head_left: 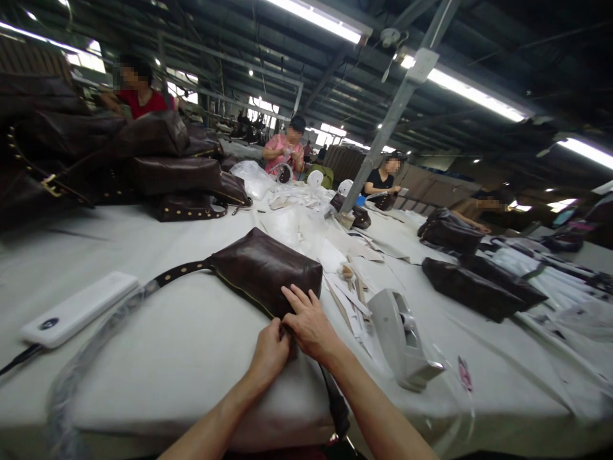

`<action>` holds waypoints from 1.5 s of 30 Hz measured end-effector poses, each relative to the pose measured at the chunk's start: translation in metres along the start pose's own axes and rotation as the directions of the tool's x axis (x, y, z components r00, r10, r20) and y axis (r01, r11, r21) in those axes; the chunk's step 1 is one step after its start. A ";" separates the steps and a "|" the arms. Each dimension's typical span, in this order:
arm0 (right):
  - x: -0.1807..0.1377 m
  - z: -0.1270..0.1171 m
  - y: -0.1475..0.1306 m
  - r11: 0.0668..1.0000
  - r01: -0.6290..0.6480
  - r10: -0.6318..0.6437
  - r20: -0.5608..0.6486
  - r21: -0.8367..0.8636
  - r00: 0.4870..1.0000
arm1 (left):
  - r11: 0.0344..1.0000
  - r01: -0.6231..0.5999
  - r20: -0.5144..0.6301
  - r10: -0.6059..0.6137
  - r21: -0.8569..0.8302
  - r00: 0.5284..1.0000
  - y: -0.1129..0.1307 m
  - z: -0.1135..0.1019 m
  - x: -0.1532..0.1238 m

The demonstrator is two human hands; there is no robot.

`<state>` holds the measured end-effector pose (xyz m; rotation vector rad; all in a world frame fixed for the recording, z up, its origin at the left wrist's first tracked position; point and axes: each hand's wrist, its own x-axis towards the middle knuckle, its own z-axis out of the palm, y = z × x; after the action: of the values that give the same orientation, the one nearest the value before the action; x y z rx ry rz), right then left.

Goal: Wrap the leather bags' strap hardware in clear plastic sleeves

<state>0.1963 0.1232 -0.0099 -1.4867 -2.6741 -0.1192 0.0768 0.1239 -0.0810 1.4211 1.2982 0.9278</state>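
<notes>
A dark brown leather bag (268,265) lies on the white-covered table, a yellowish zipper running along its near edge. At the bag's near right end, my left hand (271,351) is closed with its fingertips pinched on the edge. Right beside it, my right hand (309,319) grips the same spot with thumb and forefinger, its other fingers resting on the bag's side. What lies between the fingertips is hidden. From the bag's far left corner a studded strap (184,271) curves toward me, its lower part wrapped in clear plastic. Another strap end (335,399) hangs over the table edge.
Brown bags (172,176) are piled at the left. A white device with a cord (81,310) lies nearer. To the right are a tape dispenser (402,338), small pink snips (464,374), paper strips and more bags (474,287). Several people work beyond, near a slanted post (383,144).
</notes>
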 end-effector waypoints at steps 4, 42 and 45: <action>0.004 -0.007 0.004 1.000 0.013 -0.014 0.045 0.024 0.999 | 0.999 -0.027 -0.002 0.027 0.026 1.000 0.001 -0.001 -0.002; -0.011 0.009 0.018 0.966 0.079 -0.081 -0.003 0.246 0.997 | 0.898 0.432 0.535 -0.328 -0.078 0.779 0.026 -0.031 0.013; -0.016 0.013 0.016 0.966 0.099 -0.089 -0.053 0.238 0.995 | 0.866 0.492 0.579 -0.359 -0.084 0.732 0.027 -0.034 0.016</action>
<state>0.2181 0.1199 -0.0235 -1.2721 -2.6144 0.1606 0.0537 0.1458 -0.0474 1.0208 0.9708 0.2981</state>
